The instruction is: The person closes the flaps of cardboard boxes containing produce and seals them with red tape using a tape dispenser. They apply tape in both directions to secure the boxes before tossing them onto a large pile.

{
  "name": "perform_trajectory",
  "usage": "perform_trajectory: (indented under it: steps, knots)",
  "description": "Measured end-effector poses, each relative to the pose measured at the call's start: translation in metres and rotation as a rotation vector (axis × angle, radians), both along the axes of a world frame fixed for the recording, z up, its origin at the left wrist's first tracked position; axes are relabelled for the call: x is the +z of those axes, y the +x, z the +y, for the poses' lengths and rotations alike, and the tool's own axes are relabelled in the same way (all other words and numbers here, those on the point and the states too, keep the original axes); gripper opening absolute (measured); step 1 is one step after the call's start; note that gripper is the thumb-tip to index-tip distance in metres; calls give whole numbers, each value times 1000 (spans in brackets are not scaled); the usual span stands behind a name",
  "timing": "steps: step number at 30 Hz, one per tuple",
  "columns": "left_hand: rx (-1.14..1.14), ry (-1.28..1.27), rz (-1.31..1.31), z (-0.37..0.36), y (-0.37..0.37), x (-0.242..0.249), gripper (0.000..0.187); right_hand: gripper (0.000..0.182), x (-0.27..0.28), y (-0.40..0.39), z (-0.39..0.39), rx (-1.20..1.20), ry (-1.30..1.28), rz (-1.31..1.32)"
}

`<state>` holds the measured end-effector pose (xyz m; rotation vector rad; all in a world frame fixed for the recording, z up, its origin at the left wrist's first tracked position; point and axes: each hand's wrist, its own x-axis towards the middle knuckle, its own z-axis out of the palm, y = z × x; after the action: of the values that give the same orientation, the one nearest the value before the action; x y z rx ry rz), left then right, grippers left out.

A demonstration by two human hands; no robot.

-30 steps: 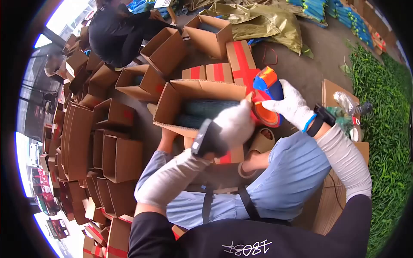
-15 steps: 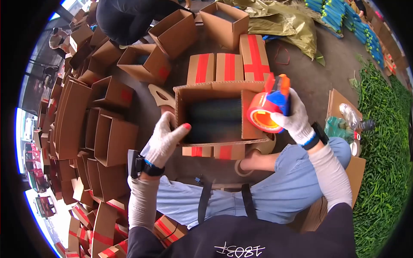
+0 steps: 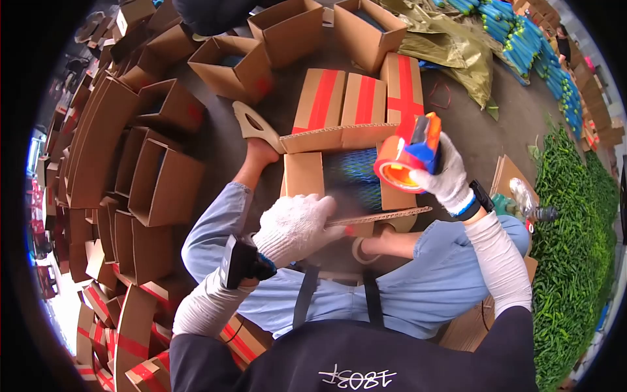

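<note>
An open cardboard box [image 3: 304, 171] stands between my legs, both its side flaps folded inward and its far flap raised. Blue-green netted goods [image 3: 361, 166] show through the gap between the side flaps. My left hand [image 3: 297, 225], in a white glove, has its fingers around the left end of the near flap [image 3: 385, 215], which sticks out towards me. My right hand [image 3: 447, 173], also gloved, grips a blue and orange tape dispenser [image 3: 423, 151] with a roll of red tape [image 3: 398, 166], just above the right side of the box.
Red-taped closed boxes [image 3: 361, 98] stand beyond the box. Open cartons [image 3: 232, 68] are at the upper left, with stacked cardboard [image 3: 104, 144] on the left. Green artificial grass [image 3: 571, 261] lies on the right. A person in dark clothes [image 3: 215, 10] is at the top edge.
The side flaps, of which the left was not folded before, now cover more of the contents. My left hand has moved from the left wall to the near flap. The view has shifted slightly.
</note>
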<state>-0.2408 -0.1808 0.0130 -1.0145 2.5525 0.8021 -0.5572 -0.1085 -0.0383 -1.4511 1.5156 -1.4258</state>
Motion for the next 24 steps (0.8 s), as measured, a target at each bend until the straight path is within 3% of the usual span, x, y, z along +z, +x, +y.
perform_trajectory:
  steps: [1,3,5,8,10,12,13,14,17,18,21,22,24]
  knots:
    - [42,-43,55,-5,-1,-1,57,55,20,-1,3,24,13,-155]
    - [137,-127,155,-24,-2,-1,60,47,26,-36,16,-144,122,-206]
    - [-25,-419,477,-45,3,-41,63,54,22,-78,32,60,113,-403]
    - [21,-665,617,-50,-10,-70,58,68,18,-69,33,127,162,-501]
    - [-32,-776,611,-40,-14,-65,57,79,-4,-56,17,19,195,-380]
    - [-72,-768,569,-26,-13,-39,58,76,0,-42,-1,6,141,-128]
    - [-87,-757,551,-17,-15,-32,59,75,0,-36,-4,23,40,220]
    - [-38,-840,516,-4,-20,-35,58,78,-4,-29,-2,-23,43,293]
    - [-127,-927,554,3,-35,-73,56,82,2,-8,-3,198,35,282]
    - [-154,-900,501,11,-43,-74,64,73,11,5,-13,200,-89,438]
    - [-8,-588,405,20,-59,-74,84,68,31,10,-20,55,24,415]
    - [-16,-563,373,16,-60,-76,84,69,31,7,-20,-95,18,358]
    - [-4,-499,305,11,-61,-85,85,65,32,-24,-6,-52,-29,84]
